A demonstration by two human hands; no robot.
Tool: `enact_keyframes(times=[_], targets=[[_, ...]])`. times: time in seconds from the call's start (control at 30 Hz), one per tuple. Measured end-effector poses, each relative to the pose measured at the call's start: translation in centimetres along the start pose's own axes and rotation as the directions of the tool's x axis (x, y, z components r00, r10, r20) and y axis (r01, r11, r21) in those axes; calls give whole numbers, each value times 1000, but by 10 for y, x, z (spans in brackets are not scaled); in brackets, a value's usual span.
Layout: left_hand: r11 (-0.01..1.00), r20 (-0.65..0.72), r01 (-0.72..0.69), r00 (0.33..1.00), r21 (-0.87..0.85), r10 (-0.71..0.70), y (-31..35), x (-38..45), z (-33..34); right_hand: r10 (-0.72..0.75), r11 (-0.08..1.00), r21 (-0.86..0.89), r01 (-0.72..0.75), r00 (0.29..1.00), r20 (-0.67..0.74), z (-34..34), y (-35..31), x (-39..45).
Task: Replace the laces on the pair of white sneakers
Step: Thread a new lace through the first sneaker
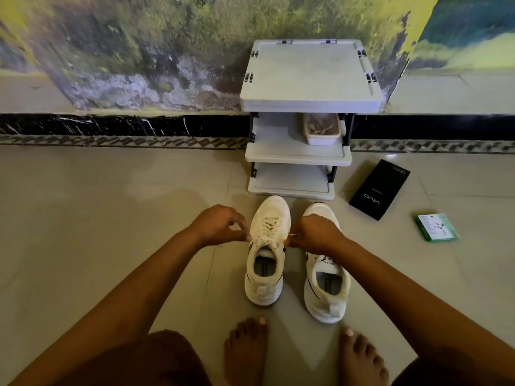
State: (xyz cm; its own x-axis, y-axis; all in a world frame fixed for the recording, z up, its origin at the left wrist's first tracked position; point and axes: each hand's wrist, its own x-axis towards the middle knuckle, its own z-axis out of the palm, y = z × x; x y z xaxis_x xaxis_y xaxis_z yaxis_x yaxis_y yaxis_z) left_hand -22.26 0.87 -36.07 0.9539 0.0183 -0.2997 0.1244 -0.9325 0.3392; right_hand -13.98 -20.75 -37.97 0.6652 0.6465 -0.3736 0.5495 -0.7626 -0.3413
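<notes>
Laces (268,227) on the left sneaker (266,252) are the thing in hand: this shoe stands on the tiled floor (111,218) straight ahead of the person, its long axis running away from them, toe toward the rack (303,118) and heel opening toward the bare feet. The two hands flank it at the top eyelets. The left hand (220,225) sits just to the shoe's left, fingers curled and pinched together at the lace end there; the right hand (317,234) sits just to its right, fingers curled round the other end, a short pale length of which shows at its knuckles. So each end lies toward the shoe's midline from its hand, and both hands are about equally near, one per side. The right hand partly covers the right sneaker (326,285), which stands parallel and just beside the first; whether that one carries laces I cannot tell, since its front is hidden. My guess is that the next move is a pull outward or a crossing of the ends over the tongue, across the shoe's axis. Count: two sneakers, two hands, one rack with three shelves, one tub (322,132) on the middle shelf, one black box (379,189) and one green box (437,227) on the floor to the right, well apart from the shoes.
</notes>
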Motion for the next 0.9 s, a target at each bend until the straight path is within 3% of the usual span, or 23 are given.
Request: enact_keyframes(times=[0.1, 0.27, 0.37, 0.43, 0.5, 0.57, 0.9], targets=[[974, 18, 89, 995, 207, -95, -11, 1, 12, 29, 993, -111, -35, 998, -56, 1, 7, -3], [904, -71, 386, 923, 183, -379, -27, 2, 26, 149, 965, -219, -147, 989, -9, 5, 16, -5], [906, -48, 370, 929, 207, -368, -28, 4, 43, 96, 929, -362, -77, 995, 35, 12, 5, -4], [932, -71, 342, 939, 121, -335, -24, 6, 52, 6, 897, -442, -14, 1000, -19, 14, -2, -2], [963, -42, 265, 963, -52, -268, -15, 9, 56, -75, 920, -390, 42, 995, -70, 20, -7, -1], [957, 22, 197, 980, -214, -197, -3, 12, 61, -56, 971, -236, 38, 996, -72, 28, -15, -1], [964, -55, 156, 984, -216, -172, 9, 11, 55, 74, 997, 32, -69, 982, -177, 45, -25, 4]])
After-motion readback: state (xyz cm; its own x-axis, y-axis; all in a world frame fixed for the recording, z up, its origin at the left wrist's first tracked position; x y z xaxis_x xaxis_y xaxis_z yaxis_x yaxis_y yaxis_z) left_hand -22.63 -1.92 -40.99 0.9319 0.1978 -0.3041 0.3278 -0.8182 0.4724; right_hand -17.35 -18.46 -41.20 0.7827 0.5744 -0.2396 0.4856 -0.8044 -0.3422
